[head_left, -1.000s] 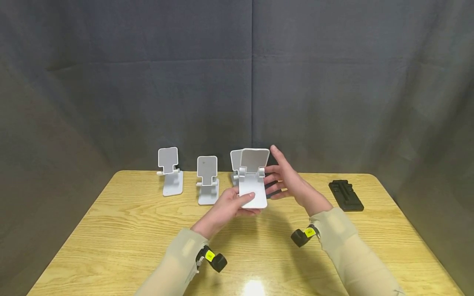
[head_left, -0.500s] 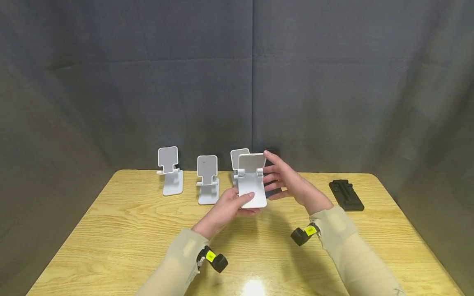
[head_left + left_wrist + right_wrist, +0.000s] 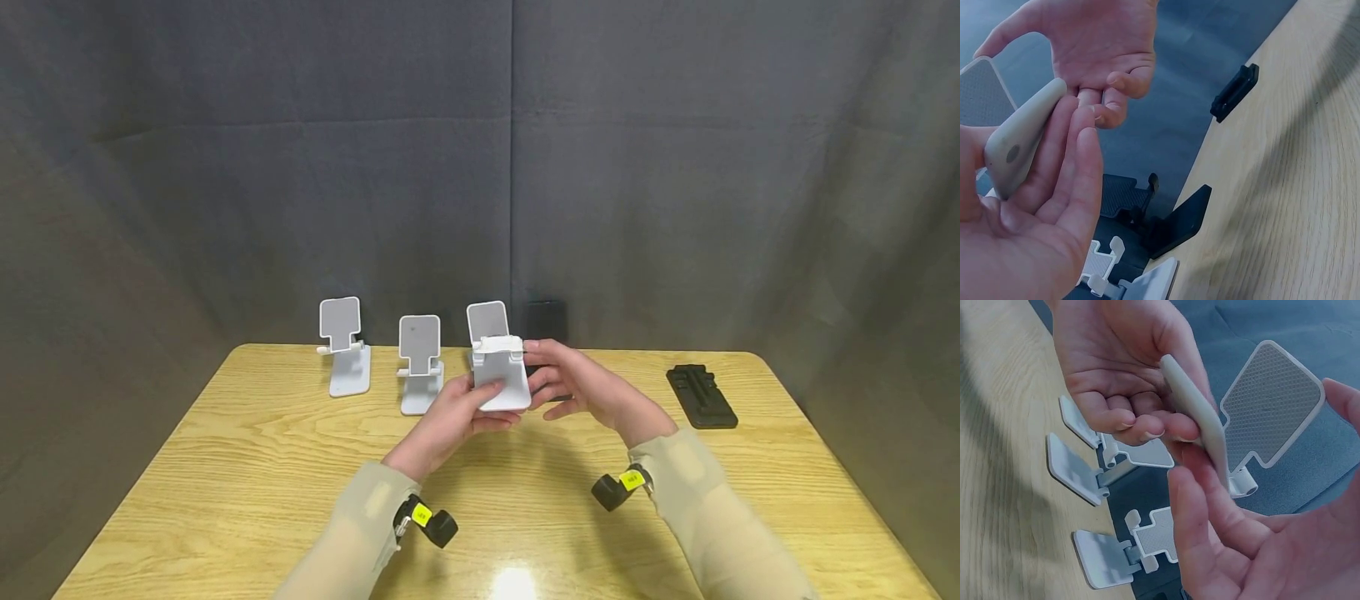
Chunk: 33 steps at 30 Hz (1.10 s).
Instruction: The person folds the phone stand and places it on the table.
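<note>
A white phone stand (image 3: 512,393) is held up over the table, its grey-padded plate (image 3: 1275,400) tipped so that only its edge shows in the head view. My left hand (image 3: 442,421) grips the base, thumb on top and fingers underneath. My right hand (image 3: 592,387) is at the stand's right side, spread wide. In the right wrist view its thumb (image 3: 1344,400) touches a corner of the plate, while its fingers (image 3: 1194,519) reach to the edge of the base, by the left fingertips.
Three unfolded white phone stands, at left (image 3: 349,371), centre-left (image 3: 420,342) and middle (image 3: 487,318), stand along the wooden table's (image 3: 247,467) back. A black one (image 3: 547,318) is partly hidden behind my right hand. Farther right lies a folded black stand (image 3: 701,396). A dark curtain (image 3: 480,167) hangs behind.
The held stand's plate has tipped over, from its padded face showing to its edge showing in the head view. My right thumb has moved down and left with it; the stand shifted slightly left.
</note>
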Available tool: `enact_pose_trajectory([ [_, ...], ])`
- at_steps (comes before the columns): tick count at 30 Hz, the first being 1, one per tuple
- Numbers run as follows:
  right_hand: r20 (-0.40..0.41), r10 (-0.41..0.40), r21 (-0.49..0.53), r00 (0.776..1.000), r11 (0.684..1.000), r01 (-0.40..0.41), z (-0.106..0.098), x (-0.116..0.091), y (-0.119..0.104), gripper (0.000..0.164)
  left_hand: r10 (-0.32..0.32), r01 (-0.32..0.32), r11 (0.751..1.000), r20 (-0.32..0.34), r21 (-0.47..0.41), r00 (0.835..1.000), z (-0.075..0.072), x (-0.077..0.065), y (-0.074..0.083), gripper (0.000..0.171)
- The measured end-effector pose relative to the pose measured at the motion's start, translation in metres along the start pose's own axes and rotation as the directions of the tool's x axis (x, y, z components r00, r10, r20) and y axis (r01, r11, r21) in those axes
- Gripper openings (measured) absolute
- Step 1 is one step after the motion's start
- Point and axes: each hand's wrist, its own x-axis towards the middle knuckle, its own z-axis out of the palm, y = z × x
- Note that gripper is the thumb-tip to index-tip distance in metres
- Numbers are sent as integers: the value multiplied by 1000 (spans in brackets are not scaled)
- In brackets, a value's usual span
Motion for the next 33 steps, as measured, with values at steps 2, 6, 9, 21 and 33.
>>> enact_pose_trajectory([
  [2,14,-9,10,1000,1000,9,0,-1,1,70,2,-2,1000,11,-13,1000,0,0,1,38],
  [6,19,-12,35,1000,999,11,1,-2,3,59,1,2,997,39,-75,999,-2,-1,4,46],
  [9,14,-11,45,1000,999,10,2,-1,4,53,-9,16,992,54,-121,999,-5,0,6,57],
  [21,7,-48,78,999,996,47,3,-1,10,67,-8,18,992,82,-122,997,-4,-2,10,62],
  [33,-44,-71,109,996,991,76,6,1,18,70,83,-67,990,128,-123,988,-4,-3,7,50],
])
